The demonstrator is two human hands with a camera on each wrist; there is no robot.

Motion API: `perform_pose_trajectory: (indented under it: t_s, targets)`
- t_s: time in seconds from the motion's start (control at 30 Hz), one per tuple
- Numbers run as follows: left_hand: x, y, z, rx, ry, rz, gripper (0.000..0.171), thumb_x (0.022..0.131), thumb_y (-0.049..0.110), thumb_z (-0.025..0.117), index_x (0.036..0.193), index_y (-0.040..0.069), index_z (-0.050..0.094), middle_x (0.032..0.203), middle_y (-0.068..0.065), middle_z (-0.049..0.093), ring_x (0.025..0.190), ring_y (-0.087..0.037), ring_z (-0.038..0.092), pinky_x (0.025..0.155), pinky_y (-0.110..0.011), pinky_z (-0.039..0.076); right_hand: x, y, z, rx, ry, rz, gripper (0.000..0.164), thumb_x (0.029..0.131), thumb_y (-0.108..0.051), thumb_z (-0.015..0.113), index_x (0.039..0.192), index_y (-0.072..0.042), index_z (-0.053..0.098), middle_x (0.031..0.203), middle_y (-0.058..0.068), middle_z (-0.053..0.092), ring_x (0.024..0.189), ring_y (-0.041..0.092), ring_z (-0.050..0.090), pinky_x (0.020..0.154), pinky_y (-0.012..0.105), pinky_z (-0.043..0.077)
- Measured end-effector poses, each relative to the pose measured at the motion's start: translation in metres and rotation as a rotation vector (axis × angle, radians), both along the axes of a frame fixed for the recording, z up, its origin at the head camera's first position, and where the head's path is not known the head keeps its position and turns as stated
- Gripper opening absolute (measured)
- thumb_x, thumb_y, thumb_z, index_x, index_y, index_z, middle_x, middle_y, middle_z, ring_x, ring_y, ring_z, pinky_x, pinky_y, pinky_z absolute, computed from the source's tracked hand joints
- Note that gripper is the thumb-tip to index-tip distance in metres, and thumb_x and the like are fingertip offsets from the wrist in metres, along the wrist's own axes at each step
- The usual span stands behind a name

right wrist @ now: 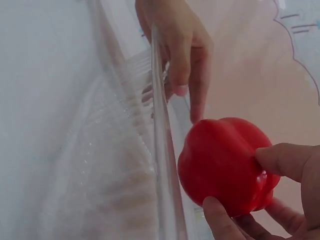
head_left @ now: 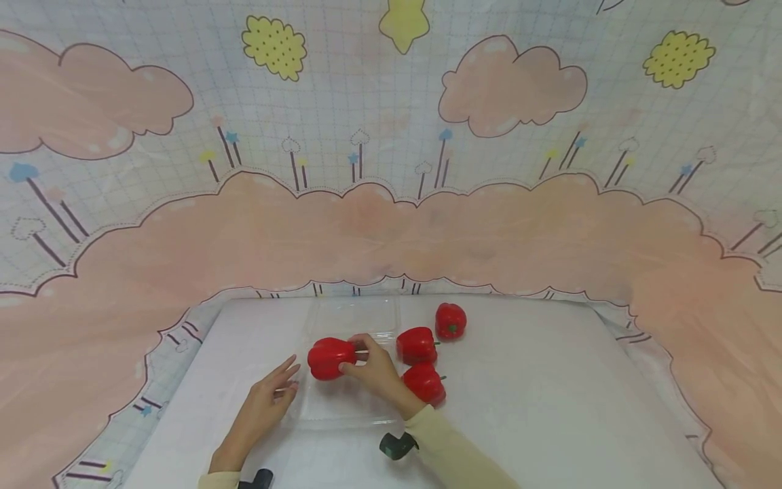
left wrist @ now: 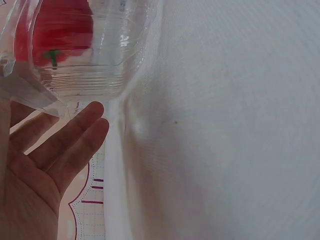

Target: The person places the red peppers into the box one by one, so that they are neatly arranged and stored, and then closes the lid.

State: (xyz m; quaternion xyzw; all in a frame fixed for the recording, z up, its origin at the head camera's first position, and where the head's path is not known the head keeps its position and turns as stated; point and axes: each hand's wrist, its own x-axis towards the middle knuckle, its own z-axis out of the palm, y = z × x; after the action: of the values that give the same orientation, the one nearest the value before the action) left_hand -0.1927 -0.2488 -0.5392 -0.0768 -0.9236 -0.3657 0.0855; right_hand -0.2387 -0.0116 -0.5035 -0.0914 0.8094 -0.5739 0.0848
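Observation:
In the head view my right hand [head_left: 375, 367] grips a red bell pepper [head_left: 330, 358] at its stem end, over a clear plastic container [head_left: 342, 420]. The right wrist view shows the thumb and fingers around this pepper [right wrist: 225, 165], beside the container's rim [right wrist: 162, 135]. To the container's left is my left hand [head_left: 264, 401], fingers loosely extended and nothing in them. In the left wrist view the left hand's fingers [left wrist: 82, 127] are just below the container wall [left wrist: 90, 82]; whether they touch it I cannot tell. Red shows through the plastic there.
Right of the container lie three more red bell peppers: a near one [head_left: 424, 384], a middle one [head_left: 417, 346] and a far one [head_left: 451, 321]. The white table [head_left: 537, 380] runs back to a patterned cloth [head_left: 427, 238]. Dark wrist cameras [head_left: 397, 446] show near both wrists.

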Motion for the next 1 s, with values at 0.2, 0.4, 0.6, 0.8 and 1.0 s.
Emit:
perform_pose_trajectory:
  t_s: [0.2,0.4,0.6,0.8,1.0]
  targets:
    - [-0.002,-0.001,-0.002,0.001,0.01,-0.011,0.043,0.092,0.005,0.064,0.135,0.003,0.059,0.15,-0.013,0.048,0.107,-0.031,0.07,0.085,-0.035,0.061,-0.002,-0.011,-0.004,0.04,-0.041,-0.005,0.045,0.084,-0.013,0.075,0.124,-0.019,0.056,0.129,0.008,0.061,0.116,0.028,0.063,0.092,0.041,0.06]
    - [-0.004,-0.001,-0.004,0.013,0.004,-0.018,0.045,0.092,0.005,0.065,0.136,0.003,0.058,0.151,-0.013,0.048,0.108,-0.031,0.069,0.085,-0.034,0.061,-0.002,-0.018,-0.012,0.068,-0.048,0.007,0.044,0.085,-0.011,0.073,0.125,-0.018,0.054,0.13,0.01,0.061,0.117,0.029,0.062,0.096,0.044,0.058]
    - [-0.004,-0.001,-0.003,0.019,-0.009,-0.011,0.045,0.091,0.005,0.064,0.136,0.005,0.058,0.151,-0.013,0.048,0.109,-0.031,0.069,0.085,-0.032,0.061,-0.002,-0.023,-0.013,0.074,-0.035,0.012,0.047,0.084,-0.008,0.073,0.126,-0.018,0.055,0.13,0.01,0.061,0.116,0.029,0.061,0.094,0.043,0.059]
    - [-0.002,-0.002,-0.002,0.019,-0.024,-0.012,0.046,0.092,0.006,0.064,0.137,0.005,0.057,0.152,-0.012,0.046,0.111,-0.031,0.068,0.087,-0.033,0.061,0.0,-0.026,-0.013,0.132,-0.046,-0.003,0.053,0.081,-0.011,0.077,0.13,-0.019,0.056,0.129,0.008,0.062,0.111,0.024,0.061,0.09,0.04,0.061]
    - [-0.001,-0.002,-0.002,0.021,-0.036,0.0,0.046,0.092,0.007,0.064,0.137,0.006,0.057,0.153,-0.011,0.045,0.111,-0.031,0.068,0.088,-0.032,0.06,0.003,-0.028,-0.013,0.181,-0.075,-0.04,0.053,0.08,-0.024,0.081,0.126,-0.019,0.057,0.127,0.007,0.064,0.104,0.021,0.062,0.083,0.039,0.063]
